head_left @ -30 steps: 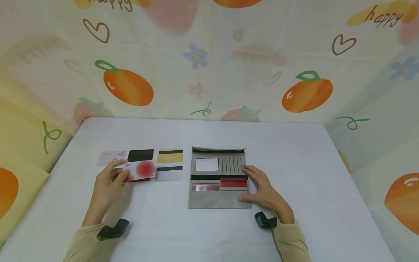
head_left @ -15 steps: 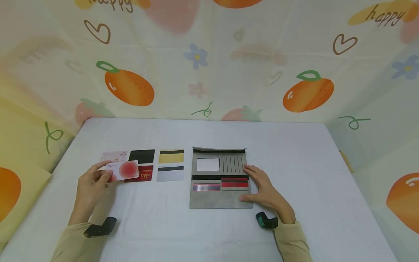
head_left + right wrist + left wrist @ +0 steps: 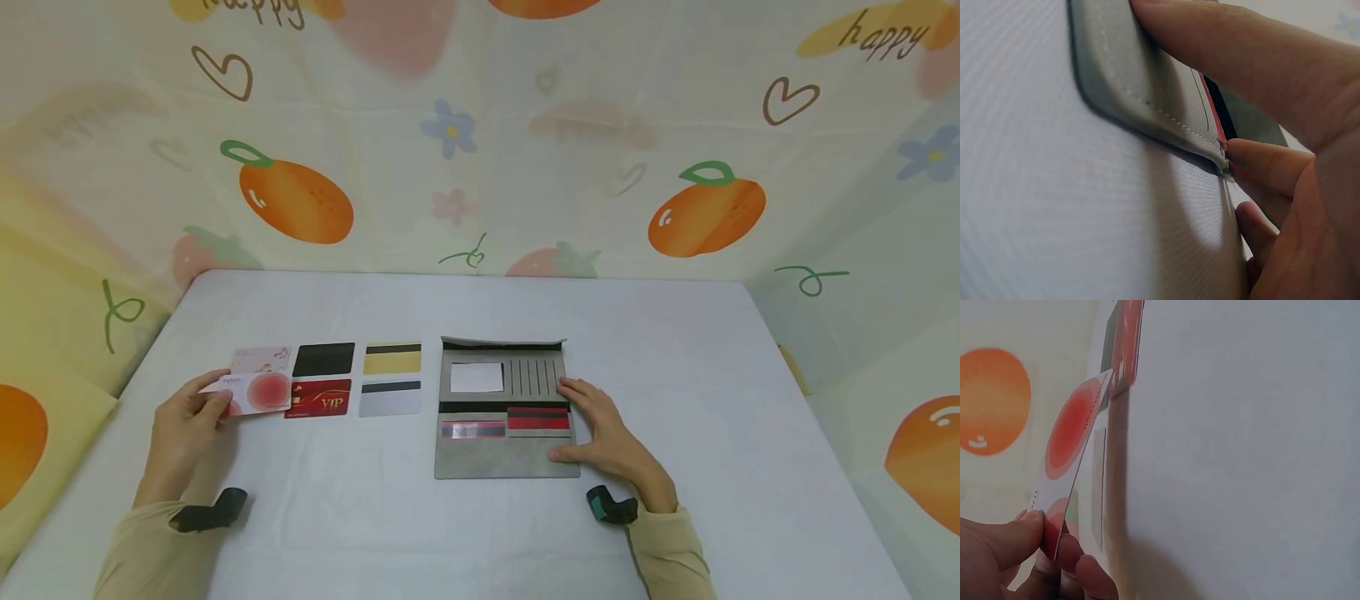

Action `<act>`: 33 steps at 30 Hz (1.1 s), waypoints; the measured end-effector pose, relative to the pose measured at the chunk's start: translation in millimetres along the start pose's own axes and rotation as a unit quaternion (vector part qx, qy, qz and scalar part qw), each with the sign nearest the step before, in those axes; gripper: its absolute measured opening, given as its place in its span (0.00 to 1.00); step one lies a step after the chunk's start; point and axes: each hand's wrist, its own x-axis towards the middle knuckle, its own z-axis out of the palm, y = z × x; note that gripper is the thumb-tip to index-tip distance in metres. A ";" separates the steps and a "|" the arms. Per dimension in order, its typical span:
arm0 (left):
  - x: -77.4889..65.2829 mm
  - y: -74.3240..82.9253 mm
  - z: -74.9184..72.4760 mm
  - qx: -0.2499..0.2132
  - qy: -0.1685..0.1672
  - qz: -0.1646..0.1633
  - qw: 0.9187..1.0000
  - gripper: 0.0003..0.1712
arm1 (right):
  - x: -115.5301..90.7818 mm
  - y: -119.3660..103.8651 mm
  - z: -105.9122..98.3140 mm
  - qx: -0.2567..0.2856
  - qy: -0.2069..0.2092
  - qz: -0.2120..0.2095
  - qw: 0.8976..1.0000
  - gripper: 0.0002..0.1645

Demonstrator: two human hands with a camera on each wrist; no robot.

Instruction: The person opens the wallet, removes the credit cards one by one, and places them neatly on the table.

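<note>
My left hand (image 3: 180,429) pinches a white card with a red circle (image 3: 262,392) between thumb and fingers at its left end. In the left wrist view this card (image 3: 1071,440) is tilted, its far corner overlapping the red VIP card (image 3: 1127,347). In the head view it covers the lower edge of a pale pink card (image 3: 260,358). My right hand (image 3: 611,437) rests at the right edge of an opened grey wallet (image 3: 495,461), thumb on its lower flap. A red striped card (image 3: 537,419), a pink-edged card (image 3: 472,429) and a white card (image 3: 476,377) sit in the wallet.
Right of the held card lie a black card (image 3: 324,359), a gold card (image 3: 392,358) and a silver card (image 3: 390,399), each flat on the white table (image 3: 390,533). A fruit-patterned cloth (image 3: 510,192) hangs behind the table.
My left hand has carried the red-circle card leftward, off the red VIP card, which now shows almost whole. The right hand stays in place on the wallet.
</note>
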 end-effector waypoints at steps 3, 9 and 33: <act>2.3 -5.7 -1.6 0.003 -0.004 -0.018 1.000 0.25 | 0.0 -0.1 -0.2 -0.001 0.000 0.003 1.000 0.59; 3.2 -11.5 -2.6 0.009 -0.002 -0.039 0.999 0.25 | -0.1 -0.3 0.2 0.000 0.000 0.005 1.000 0.59; 9.9 -14.9 -3.0 0.086 -0.011 -0.094 0.992 0.26 | 0.1 2.0 0.5 0.002 0.000 0.001 1.000 0.59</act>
